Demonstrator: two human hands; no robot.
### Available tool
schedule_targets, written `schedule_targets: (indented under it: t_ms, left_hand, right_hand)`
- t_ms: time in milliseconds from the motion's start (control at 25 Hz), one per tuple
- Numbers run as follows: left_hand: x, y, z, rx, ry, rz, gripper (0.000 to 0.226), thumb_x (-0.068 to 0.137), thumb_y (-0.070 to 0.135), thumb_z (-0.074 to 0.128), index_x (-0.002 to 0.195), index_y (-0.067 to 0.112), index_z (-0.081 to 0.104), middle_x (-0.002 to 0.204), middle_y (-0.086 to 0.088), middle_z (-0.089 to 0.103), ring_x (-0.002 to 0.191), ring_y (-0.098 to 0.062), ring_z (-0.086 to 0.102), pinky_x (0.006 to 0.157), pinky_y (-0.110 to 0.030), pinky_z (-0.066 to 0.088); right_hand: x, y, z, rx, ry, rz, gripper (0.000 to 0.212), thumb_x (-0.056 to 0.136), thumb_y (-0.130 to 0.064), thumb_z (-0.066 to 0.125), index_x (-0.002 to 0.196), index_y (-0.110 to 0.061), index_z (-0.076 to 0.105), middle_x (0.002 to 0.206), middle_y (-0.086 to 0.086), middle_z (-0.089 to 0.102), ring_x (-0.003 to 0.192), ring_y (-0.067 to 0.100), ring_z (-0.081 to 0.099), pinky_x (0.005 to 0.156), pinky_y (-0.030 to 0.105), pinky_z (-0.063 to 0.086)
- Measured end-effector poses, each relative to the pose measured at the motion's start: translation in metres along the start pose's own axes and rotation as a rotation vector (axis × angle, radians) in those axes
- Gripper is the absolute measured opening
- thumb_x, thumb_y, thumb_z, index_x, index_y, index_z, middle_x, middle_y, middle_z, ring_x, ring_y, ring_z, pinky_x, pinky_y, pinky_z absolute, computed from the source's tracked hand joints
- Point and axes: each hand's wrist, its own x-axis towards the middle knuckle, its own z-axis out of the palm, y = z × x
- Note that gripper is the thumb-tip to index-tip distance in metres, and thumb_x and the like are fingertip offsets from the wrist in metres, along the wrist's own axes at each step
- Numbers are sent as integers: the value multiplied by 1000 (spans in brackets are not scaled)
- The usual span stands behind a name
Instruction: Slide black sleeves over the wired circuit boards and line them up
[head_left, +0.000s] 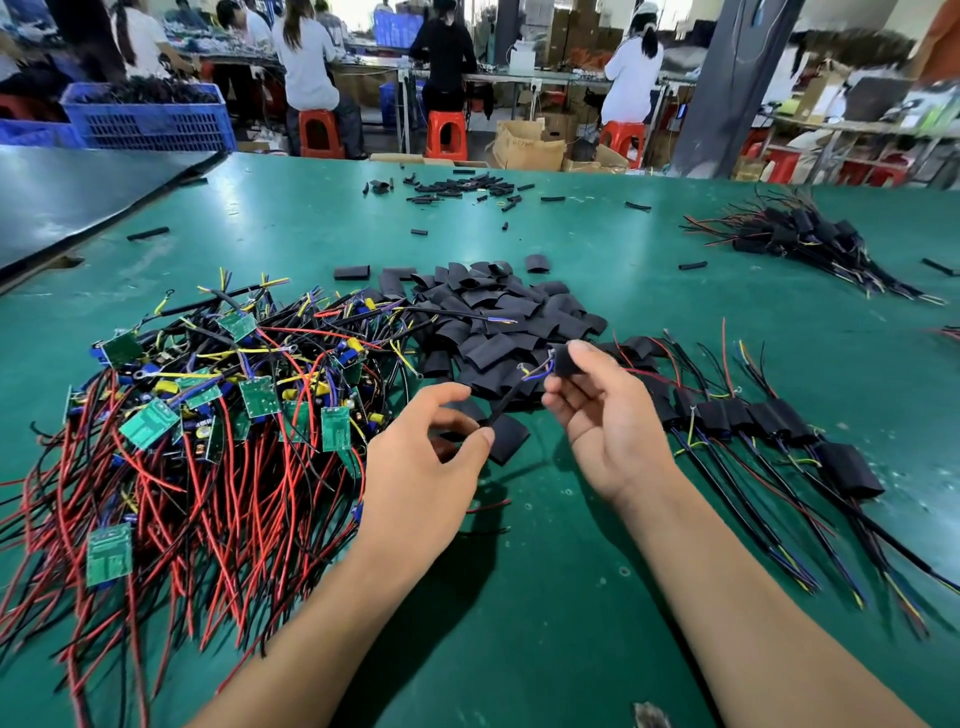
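Above the green table (519, 613), the left hand (426, 457) pinches a black cable (503, 407) and the right hand (605, 423) grips the sleeve (566, 359) on it, seemingly mid-sleeving; next comes laying it beside the row (769, 415).
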Motion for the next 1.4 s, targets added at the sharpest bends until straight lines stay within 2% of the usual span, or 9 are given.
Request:
schedule_targets:
  t_ms: [120,320,480,600,720,920,1040,1200,1400]
  left_hand:
    - [-1,1,2,-21,77,14,48,84,15,76,125,30,57,102,15,66,87,6,63,77,-14,52]
    - [1,0,3,-116,135,-14,91,84,10,75,154,33,21,134,13,41,98,3,62,77,-13,51]
    - [0,-4,4,-76,51,-20,87,86,10,73,153,35,23,136,10,42,93,-1,64,74,-11,51]
    - [0,-5,5,-49,17,-27,82,87,11,71,152,33,27,135,10,44,91,0,63,75,-22,55]
    - [1,-5,4,-23,11,-40,77,88,13,71,150,33,30,132,12,45,88,3,62,71,-22,55]
    - [0,-3,4,9,-4,-53,70,89,16,70,147,33,34,126,15,44,86,6,60,71,-18,53]
    - [1,-3,4,36,9,-31,50,89,16,69,132,30,49,119,14,51,86,7,59,70,-7,48]
    - [-3,-2,2,183,-58,57,16,89,12,67,100,24,70,91,17,68,84,10,60,70,-2,41]
    - [-7,-3,-2,645,-166,256,40,77,0,56,111,17,67,110,3,62,110,-19,50,87,-30,39]
  right_hand:
    - [-2,-10,0,283,-8,100,13,79,-4,70,66,-2,71,67,14,67,61,21,70,60,27,60]
    - [-5,-24,-6,561,-37,95,20,82,-8,69,98,2,62,95,18,75,86,23,76,78,18,59]
    - [-3,-26,-13,711,206,52,16,97,-10,62,99,5,59,87,22,74,77,29,76,62,30,62]
    - [-3,-22,-16,695,302,69,18,99,-15,57,107,1,54,82,19,74,74,28,76,60,30,62]
    - [-1,-23,-18,684,352,48,30,102,-24,51,117,1,52,88,20,74,76,28,75,61,31,62]
    - [2,-30,-23,754,445,-17,52,99,-51,49,110,0,53,79,18,74,68,27,76,55,31,61]
    - [1,-27,-23,772,425,6,61,93,-61,55,105,-2,53,82,18,73,68,26,76,54,30,60]
    - [0,-27,-22,759,398,34,56,96,-62,48,89,-7,56,71,11,72,54,22,71,46,22,53]
    - [2,-20,-23,545,415,-10,46,106,-46,34,94,-8,58,79,13,75,62,23,75,53,25,57]
